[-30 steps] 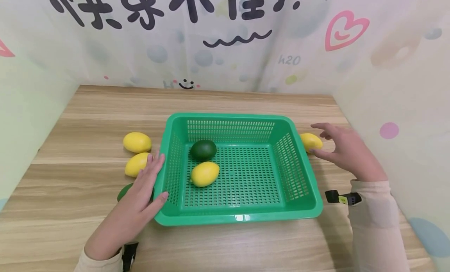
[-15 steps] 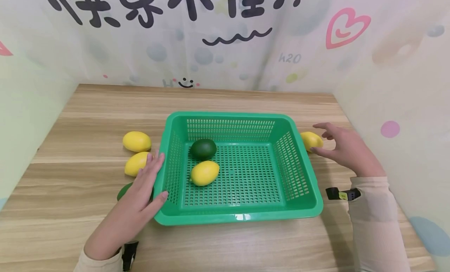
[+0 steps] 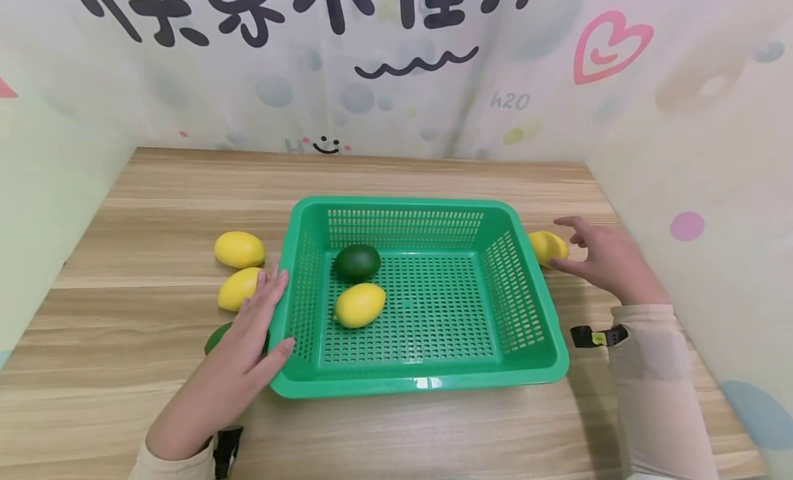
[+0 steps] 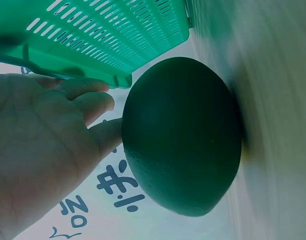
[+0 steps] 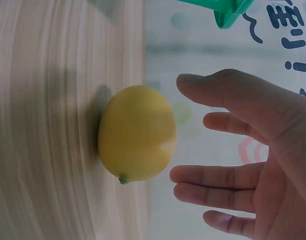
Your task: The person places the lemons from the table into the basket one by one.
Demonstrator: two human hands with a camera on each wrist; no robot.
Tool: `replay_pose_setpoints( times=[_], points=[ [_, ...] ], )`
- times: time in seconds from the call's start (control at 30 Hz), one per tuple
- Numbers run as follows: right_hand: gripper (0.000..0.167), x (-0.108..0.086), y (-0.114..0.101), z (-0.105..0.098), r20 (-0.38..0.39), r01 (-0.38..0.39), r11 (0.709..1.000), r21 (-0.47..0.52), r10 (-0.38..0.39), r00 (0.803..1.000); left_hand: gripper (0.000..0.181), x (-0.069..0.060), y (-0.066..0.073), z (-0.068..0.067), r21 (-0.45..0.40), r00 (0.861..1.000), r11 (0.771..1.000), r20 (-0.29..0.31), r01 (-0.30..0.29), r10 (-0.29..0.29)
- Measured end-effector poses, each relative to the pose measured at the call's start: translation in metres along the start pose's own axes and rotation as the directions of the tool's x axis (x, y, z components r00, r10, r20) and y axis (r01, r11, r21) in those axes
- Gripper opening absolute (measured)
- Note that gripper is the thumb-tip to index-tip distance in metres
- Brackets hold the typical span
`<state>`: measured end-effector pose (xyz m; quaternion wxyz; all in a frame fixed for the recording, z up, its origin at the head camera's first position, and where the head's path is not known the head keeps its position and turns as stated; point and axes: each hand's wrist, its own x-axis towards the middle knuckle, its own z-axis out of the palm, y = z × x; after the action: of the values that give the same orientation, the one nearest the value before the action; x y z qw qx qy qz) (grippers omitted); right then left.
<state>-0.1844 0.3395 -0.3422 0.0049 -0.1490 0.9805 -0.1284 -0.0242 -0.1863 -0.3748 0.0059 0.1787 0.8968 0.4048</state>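
Note:
A green plastic basket [image 3: 421, 385] with slotted walls stands mid-table. A dark green, avocado-shaped fruit [image 3: 357, 262] and a lemon [image 3: 360, 306] lie inside it, towards the left. My left hand [image 3: 238, 359] rests against the basket's left rim, fingers extended. Beneath that hand, another dark green fruit [image 4: 182, 135] sits on the table, partly hidden in the head view. On the basket's right side, my right hand [image 3: 610, 263] hovers by a single lemon [image 5: 136, 134], thumb and fingers spread. The right wrist view shows a gap between the fingertips and that lemon.
Two lemons, one behind [image 3: 239, 249] and one nearer [image 3: 238, 290], lie left of the basket on the wooden table [image 3: 111, 308]. A printed backdrop [image 3: 396, 101] closes off the rear, with pale walls on both sides.
My right hand has shifted very slightly, its fingers a little farther from the lemon. The left hand, the basket and the fruit stay as they were.

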Motion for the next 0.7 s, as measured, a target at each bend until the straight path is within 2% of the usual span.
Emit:
replay_pose_setpoints(
  times=[0.23,0.7],
  points=[
    [0.072,0.004,0.002,0.002,0.033,-0.035,0.999,0.026,0.034,0.999,0.079,-0.001,-0.001,0.001,0.001,1.0,1.0,-0.006,-0.006,0.006],
    [0.069,0.012,0.011,0.012,0.102,-0.055,0.995,0.081,0.047,0.994,0.079,0.0,0.0,0.0,0.003,1.0,1.0,0.0,0.003,-0.003]
  ],
)
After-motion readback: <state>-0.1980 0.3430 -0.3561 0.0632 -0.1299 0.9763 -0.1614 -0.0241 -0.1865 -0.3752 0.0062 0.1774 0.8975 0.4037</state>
